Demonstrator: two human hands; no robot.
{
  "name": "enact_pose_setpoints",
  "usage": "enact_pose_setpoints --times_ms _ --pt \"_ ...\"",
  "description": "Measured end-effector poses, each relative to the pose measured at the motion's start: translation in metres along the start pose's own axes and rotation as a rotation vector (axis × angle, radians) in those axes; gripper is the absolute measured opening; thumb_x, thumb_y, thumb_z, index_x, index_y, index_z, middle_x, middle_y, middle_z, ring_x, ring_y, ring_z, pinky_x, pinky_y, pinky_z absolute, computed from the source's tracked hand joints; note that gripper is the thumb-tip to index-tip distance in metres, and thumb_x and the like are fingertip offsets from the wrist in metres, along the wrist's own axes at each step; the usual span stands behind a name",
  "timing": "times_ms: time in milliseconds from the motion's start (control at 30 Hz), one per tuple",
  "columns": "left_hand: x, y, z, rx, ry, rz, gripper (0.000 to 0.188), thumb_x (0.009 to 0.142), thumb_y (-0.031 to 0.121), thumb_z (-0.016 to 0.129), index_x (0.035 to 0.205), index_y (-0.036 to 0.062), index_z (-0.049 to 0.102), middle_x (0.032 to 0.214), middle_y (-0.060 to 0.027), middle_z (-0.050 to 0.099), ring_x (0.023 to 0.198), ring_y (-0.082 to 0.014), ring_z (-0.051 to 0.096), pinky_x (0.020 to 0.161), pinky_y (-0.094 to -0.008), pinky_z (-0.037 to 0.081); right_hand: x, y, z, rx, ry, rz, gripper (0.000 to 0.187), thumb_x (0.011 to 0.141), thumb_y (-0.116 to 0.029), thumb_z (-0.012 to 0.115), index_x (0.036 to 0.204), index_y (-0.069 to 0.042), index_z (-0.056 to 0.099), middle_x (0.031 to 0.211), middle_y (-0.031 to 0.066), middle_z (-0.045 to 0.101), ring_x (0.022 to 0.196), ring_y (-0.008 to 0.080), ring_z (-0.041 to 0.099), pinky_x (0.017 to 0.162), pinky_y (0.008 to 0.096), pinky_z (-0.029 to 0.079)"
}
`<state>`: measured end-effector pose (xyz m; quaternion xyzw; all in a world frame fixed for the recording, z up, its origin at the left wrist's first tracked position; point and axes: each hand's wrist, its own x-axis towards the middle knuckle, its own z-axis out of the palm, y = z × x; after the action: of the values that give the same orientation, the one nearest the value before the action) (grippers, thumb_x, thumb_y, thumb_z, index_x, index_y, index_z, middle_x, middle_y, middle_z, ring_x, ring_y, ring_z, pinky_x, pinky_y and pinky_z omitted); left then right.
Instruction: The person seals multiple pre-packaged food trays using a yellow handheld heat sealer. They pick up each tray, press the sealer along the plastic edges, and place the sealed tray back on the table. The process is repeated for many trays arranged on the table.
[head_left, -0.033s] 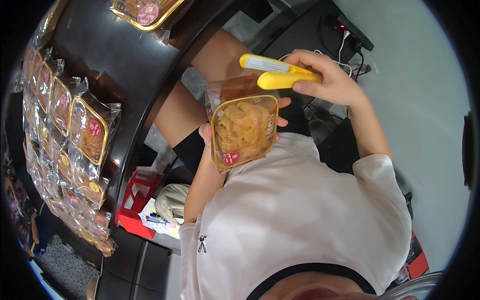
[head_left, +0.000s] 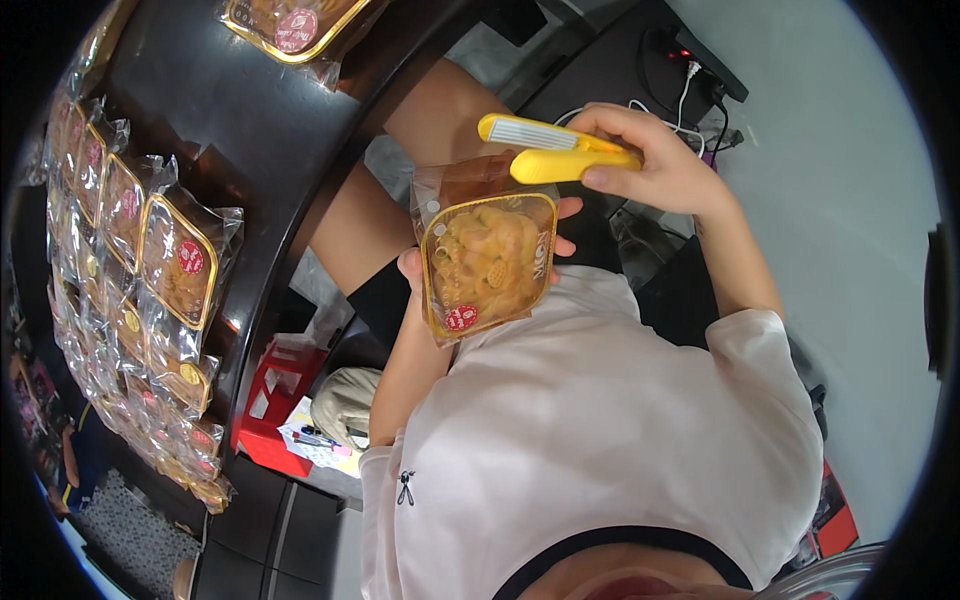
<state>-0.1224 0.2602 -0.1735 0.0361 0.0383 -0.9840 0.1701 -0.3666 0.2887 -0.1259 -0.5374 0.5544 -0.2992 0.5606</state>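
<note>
On my left hand point(head_left: 411, 266) rests a mooncake point(head_left: 490, 262), golden and moulded, in a gold-rimmed tray inside a clear bag with a round red sticker. My thumb is at the bag's left edge and fingertips show past its right edge; the palm is hidden beneath. The bag's open-looking flat end point(head_left: 465, 177) points away from me. In my right hand point(head_left: 650, 160) is a yellow crimping iron point(head_left: 570, 163), gripped by its hinged end. Its jaws are apart, showing a ridged plate, and sit just above the bag's far end, right of its middle. Contact with the bag cannot be made out.
A dark glossy table point(head_left: 240, 130) curves along the left, bearing rows of bagged mooncakes point(head_left: 180, 262) and another bagged one point(head_left: 300, 25) at its far edge. A red basket point(head_left: 270, 405) stands below. White cables point(head_left: 690, 100) and a dark power box lie beyond my right hand.
The crimping iron and my right hand have shifted very slightly toward me and to the left. The bagged mooncake stays nearly still in my left hand.
</note>
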Motion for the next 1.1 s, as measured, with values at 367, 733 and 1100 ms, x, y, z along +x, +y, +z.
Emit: enact_pose_setpoints --times_ms 367,733,1100 --pt "0.007 -0.004 -0.006 -0.018 -0.026 -0.064 0.105 0.065 0.055 0.073 0.143 0.0034 0.024 0.14 -0.0313 0.029 0.115 -0.0428 0.049 0.092 -0.0479 0.047 0.005 -0.004 0.016 -0.217 0.121 -0.08 0.018 0.081 -0.016 0.069 0.085 0.0 0.061 0.076 0.0052 0.057 0.068 0.0134 0.053 0.06 0.0249 0.041" --pt "-0.024 0.028 -0.047 0.149 0.171 0.01 0.057 0.099 0.045 0.03 0.129 -0.002 0.044 0.125 -0.0163 0.054 0.111 -0.0232 0.057 0.095 -0.0376 0.046 0.004 0.012 0.011 -0.204 0.087 0.102 0.02 0.086 -0.02 0.064 0.087 -0.001 0.062 0.068 -0.0001 0.054 0.062 0.0069 0.048 0.057 0.0222 0.038" --pt "-0.024 0.023 -0.032 0.204 0.245 0.137 0.049 0.1 0.038 0.029 0.128 0.0011 0.045 0.123 -0.0136 0.056 0.11 -0.0227 0.057 0.093 -0.0374 0.047 -0.009 0.003 -0.014 -0.109 0.044 0.161 0.032 0.087 -0.031 0.062 0.096 -0.001 0.062 0.076 -0.0004 0.057 0.069 0.0072 0.051 0.064 0.0214 0.043"
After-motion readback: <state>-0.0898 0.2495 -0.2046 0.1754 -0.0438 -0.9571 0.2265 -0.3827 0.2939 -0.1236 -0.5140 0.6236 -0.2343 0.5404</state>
